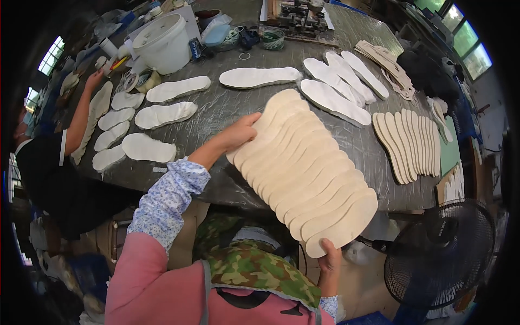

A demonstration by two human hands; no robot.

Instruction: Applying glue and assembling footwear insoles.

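Note:
Between my two hands hangs a fanned row of cream shoe insoles (pixel 303 162), overlapping like shingles and tilted over the table's front edge. My left hand (pixel 241 132) is closed on the far left edge of the row, thumb on top. At the near end, my right hand (pixel 329 255) grips the last insole, its thumb on the upper face and its other fingers hidden beneath. Beyond the row lie loose white fluffy insoles, among them a long one (pixel 260 77) and a group (pixel 336 103) at the right. More white insoles (pixel 149 148) lie to the left.
A second fanned row of cream insoles (pixel 409 143) rests at the table's right. A white bucket (pixel 162 46), tape rolls (pixel 147 81) and a small metal machine (pixel 300 19) stand at the back. A black fan (pixel 441 254) is near right; a co-worker's arm (pixel 81 111) reaches in left.

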